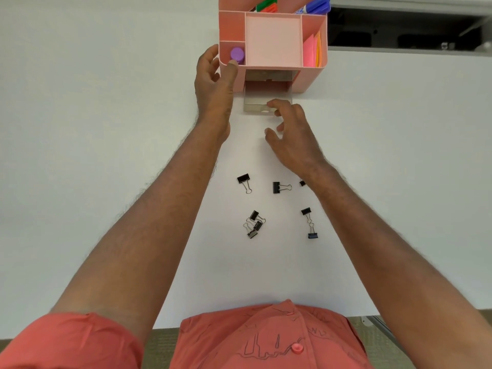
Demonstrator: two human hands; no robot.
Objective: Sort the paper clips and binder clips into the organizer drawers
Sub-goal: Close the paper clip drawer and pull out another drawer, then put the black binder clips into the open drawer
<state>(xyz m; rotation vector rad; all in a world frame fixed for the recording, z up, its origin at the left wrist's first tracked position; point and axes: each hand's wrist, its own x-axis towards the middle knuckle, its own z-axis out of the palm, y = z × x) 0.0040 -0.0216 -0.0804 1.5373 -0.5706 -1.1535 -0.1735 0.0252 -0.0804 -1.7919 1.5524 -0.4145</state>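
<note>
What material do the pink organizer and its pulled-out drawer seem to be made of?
The pink organizer looks like matte moulded plastic: uniform colour, thin walls, rounded corners. The drawer seems clear, slightly smoky plastic, since the table shows through it.

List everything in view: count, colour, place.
organizer: one, pink, table's far edge
drawer: one, clear, pulled out of the organizer front
binder clips: eight visible, black, loose on the table; one half hidden by the right wrist
glue stick: one, purple, front-left compartment
sticky notes: pink and orange, right compartment
markers: green, orange, blue, back compartments
table: one, white
left hand: steadying the organizer
right hand: at the drawer front
</note>
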